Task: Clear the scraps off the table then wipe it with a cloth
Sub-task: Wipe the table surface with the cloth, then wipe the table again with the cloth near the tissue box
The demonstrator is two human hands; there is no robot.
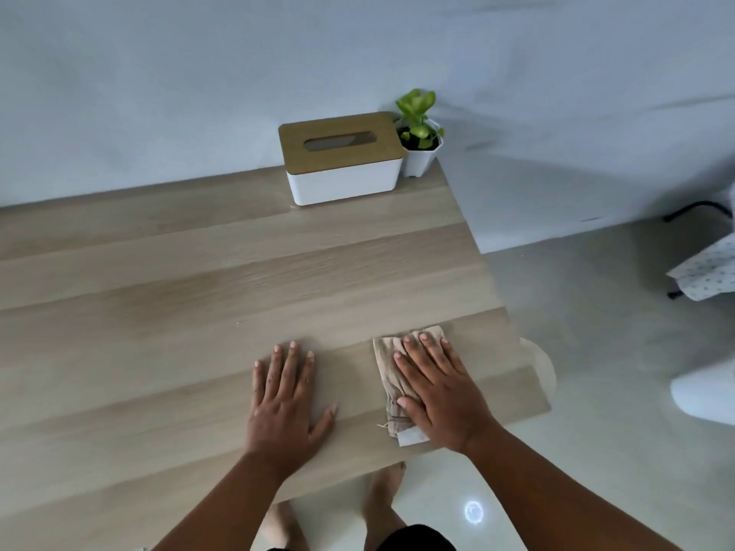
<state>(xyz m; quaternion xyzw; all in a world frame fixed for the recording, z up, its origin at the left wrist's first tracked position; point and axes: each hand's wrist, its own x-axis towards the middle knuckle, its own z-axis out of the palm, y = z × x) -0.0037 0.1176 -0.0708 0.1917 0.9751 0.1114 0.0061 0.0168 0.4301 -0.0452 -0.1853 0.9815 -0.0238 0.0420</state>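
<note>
A folded beige cloth (pixel 387 365) lies on the light wooden table (pixel 179 312) near its front right corner. My right hand (pixel 439 391) presses flat on the cloth with straight, spread fingers and covers most of it. My left hand (pixel 284 399) rests flat on the bare tabletop to the left of the cloth, fingers spread, holding nothing. No scraps show on the tabletop.
A white tissue box with a wooden lid (pixel 342 159) stands at the table's far right, against the wall. A small potted plant (pixel 419 133) sits right beside it. The table's right edge is close to my right hand. A round white object (pixel 541 365) pokes out below that edge.
</note>
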